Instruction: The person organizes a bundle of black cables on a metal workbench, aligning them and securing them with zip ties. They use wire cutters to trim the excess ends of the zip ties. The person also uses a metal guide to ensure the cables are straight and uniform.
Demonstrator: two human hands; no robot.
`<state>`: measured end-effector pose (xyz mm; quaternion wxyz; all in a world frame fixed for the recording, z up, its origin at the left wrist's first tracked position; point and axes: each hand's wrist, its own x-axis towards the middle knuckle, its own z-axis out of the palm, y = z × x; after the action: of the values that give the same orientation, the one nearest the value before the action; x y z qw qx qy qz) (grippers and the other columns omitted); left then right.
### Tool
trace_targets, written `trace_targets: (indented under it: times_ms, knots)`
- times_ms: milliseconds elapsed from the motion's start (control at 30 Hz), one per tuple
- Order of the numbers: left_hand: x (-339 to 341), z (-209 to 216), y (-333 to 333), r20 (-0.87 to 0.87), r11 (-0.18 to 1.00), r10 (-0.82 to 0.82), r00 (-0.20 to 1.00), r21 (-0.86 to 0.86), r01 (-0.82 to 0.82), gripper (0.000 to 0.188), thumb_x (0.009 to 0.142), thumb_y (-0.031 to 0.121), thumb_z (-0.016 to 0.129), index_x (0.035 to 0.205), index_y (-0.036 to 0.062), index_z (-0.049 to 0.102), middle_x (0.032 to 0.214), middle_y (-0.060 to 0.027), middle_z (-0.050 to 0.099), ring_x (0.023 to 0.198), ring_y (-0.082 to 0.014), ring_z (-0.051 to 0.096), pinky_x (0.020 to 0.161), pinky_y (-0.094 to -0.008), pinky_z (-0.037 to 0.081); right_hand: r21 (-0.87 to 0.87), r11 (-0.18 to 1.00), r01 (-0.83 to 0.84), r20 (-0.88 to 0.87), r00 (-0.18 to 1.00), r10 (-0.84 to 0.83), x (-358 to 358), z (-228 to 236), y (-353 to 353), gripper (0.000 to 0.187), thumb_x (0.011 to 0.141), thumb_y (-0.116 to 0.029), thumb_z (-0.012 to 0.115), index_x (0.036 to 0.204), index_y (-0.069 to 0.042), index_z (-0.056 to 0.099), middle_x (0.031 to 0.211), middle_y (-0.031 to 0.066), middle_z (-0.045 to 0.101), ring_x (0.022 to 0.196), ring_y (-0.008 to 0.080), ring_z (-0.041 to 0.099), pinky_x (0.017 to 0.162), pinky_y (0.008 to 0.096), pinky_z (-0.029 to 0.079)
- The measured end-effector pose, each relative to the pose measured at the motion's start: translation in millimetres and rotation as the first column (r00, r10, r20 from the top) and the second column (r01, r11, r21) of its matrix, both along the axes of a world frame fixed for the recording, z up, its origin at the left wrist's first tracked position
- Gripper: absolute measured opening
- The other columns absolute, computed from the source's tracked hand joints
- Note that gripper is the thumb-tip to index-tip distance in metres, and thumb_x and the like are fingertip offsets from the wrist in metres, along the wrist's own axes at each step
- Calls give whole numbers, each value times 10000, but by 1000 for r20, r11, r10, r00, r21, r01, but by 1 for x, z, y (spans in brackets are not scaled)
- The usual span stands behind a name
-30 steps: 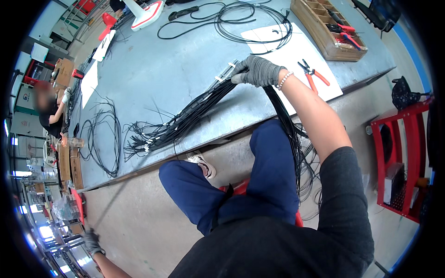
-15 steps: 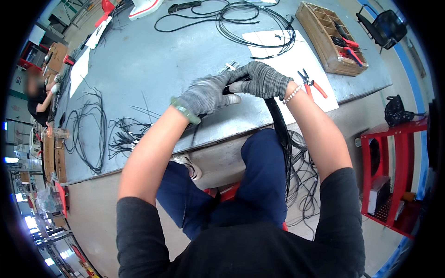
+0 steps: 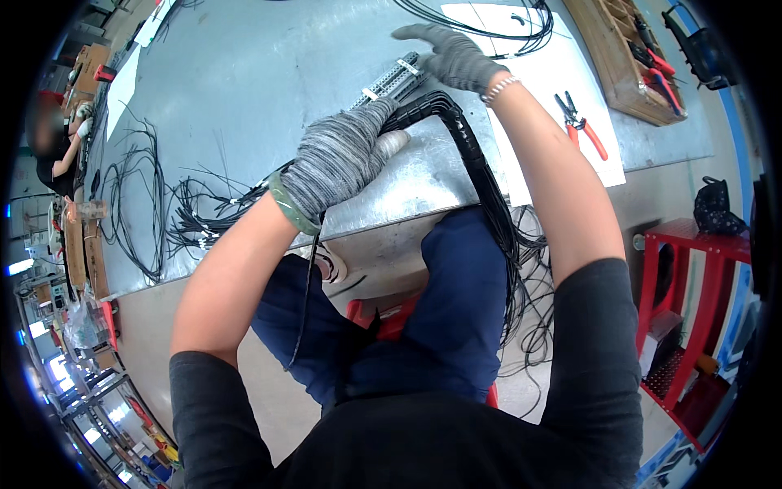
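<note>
Cable bundle (image 3: 470,153) fills the gripping left hand (image 3: 338,156), right hand (image 3: 458,61) loosely spread beside grey strip (image 3: 394,82), red-handled pliers (image 3: 594,140) nearby.

floor (image 3: 151,330): grey | right: 1 red rack (image 3: 698,326), 1 black chair (image 3: 705,59) (beyond table (image 3: 244,65)) | lower left: bright lights (image 3: 59,371)

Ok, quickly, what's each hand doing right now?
Left grey-gloved hand: closed around the bundle of thin black cables.
Right grey-gloved hand: open, nothing visibly held.

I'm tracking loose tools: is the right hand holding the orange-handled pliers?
No, the orange-handled pliers lie on the white sheet, apart from the right hand.
</note>
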<state>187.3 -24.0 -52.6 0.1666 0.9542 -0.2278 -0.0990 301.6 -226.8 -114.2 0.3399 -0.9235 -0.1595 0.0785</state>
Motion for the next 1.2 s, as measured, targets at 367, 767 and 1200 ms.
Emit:
trace_targets:
  times_ms: [367,767,1200]
  knots:
    - [90,14,2,-70,982,-128,989,133,136,514,929,502,532,1188,61,583,864,-160,656,846,-284,654,816,-401,505,-234,963,-134,44,988,148,-67,-32,-26,657,731,-550,746,1167,-70,642,986,142,630,978,282,613,920,400,483]
    - [100,-51,-34,-161,989,-139,977,-68,129,428,934,405,570,1203,73,594,1001,-154,678,952,-265,652,869,-401,496,463,739,488,-489,837,-246,-162,-29,-50,436,954,-401,565,1143,-9,554,816,59,636,765,155,612,709,291,507]
    - [108,-104,-47,-113,990,-137,984,-35,133,419,905,391,599,1220,116,620,1100,-146,655,1051,-293,616,960,-396,455,-28,895,445,247,871,-425,-164,-38,-27,552,741,-342,772,1178,-34,630,1020,173,600,927,317,597,840,421,497]
